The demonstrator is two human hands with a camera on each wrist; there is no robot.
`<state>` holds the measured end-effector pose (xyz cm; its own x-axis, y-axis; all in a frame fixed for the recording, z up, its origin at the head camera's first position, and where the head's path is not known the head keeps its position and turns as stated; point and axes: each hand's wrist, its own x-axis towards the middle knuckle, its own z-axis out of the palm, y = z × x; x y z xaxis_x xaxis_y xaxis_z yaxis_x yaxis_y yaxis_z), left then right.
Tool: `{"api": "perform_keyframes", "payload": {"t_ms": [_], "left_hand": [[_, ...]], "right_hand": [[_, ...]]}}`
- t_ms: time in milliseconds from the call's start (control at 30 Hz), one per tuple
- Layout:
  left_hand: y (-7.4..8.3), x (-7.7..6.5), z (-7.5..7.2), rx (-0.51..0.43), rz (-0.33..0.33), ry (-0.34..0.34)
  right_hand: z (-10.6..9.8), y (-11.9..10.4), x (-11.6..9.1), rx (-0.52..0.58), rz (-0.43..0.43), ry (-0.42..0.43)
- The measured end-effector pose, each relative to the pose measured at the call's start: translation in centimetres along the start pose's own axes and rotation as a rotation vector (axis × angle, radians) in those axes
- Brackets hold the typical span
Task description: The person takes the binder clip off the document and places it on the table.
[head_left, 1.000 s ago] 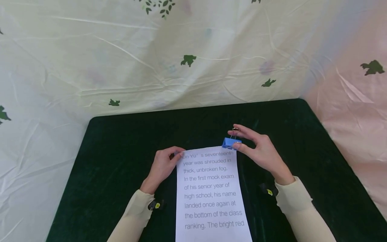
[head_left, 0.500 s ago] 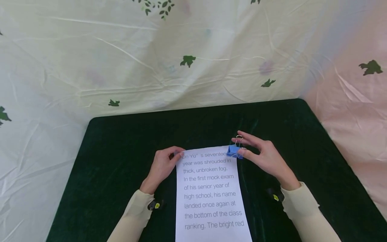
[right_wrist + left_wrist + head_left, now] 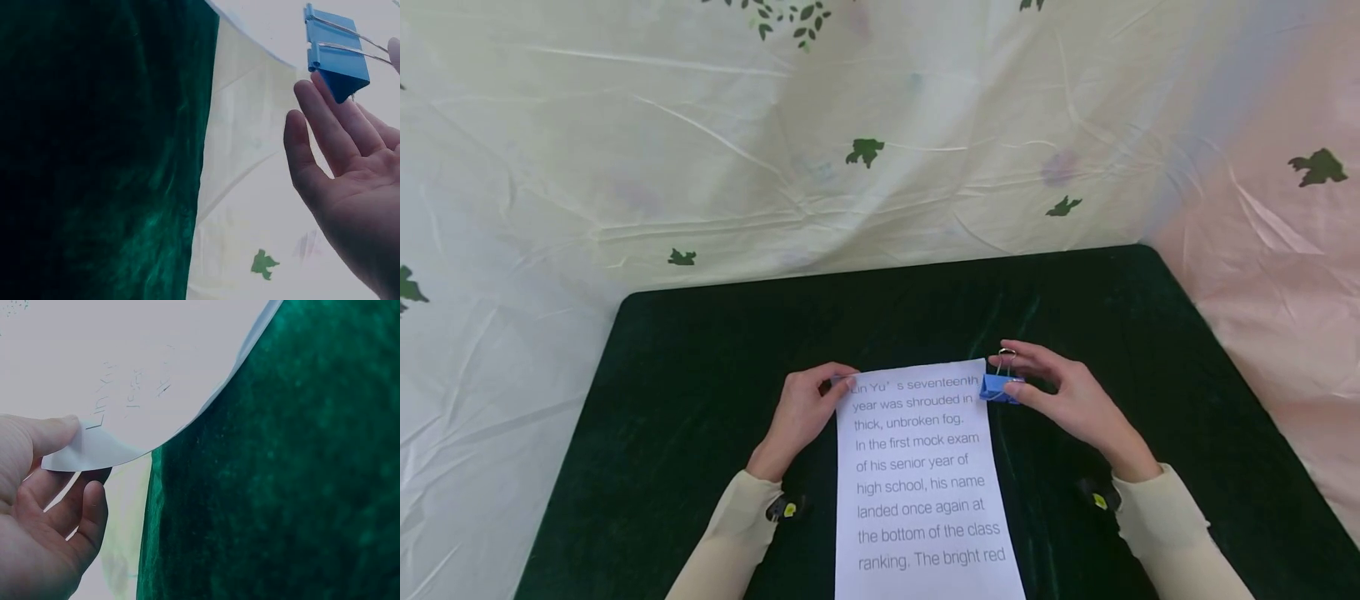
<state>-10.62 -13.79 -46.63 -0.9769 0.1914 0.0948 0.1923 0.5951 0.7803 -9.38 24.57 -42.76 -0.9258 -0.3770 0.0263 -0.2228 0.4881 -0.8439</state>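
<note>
A printed sheet of paper with large grey text lies toward the front of the table. My left hand pinches its upper left corner; in the left wrist view the thumb lies on top of the paper with fingers beneath. At the upper right corner, my right hand holds a blue binder clip by its wire handles between thumb and fingers. The clip's mouth faces left, right at the paper's right edge. In the right wrist view the blue binder clip shows both wires of one handle.
A dark green velvet cloth covers the table. Behind it hangs a pale curtain with green leaf prints, turning pinkish on the right. Both wrists carry small dark devices below the cream sleeves.
My right hand has carried the binder clip from the paper's top edge, near the right corner, down and right to its right edge. The left hand has stayed at its corner.
</note>
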Motion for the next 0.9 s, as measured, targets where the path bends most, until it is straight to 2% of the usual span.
{"api": "perform_keyframes", "payload": {"t_ms": [300,900], "left_hand": [[0.0,0.1,0.0,0.009,-0.009,0.001],[0.0,0.1,0.2,0.003,-0.022,-0.006]], "right_hand": [[-0.4,1.3,-0.5,-0.061,0.026,-0.070],[-0.4,4.0,0.1,-0.055,0.058,-0.160]]}}
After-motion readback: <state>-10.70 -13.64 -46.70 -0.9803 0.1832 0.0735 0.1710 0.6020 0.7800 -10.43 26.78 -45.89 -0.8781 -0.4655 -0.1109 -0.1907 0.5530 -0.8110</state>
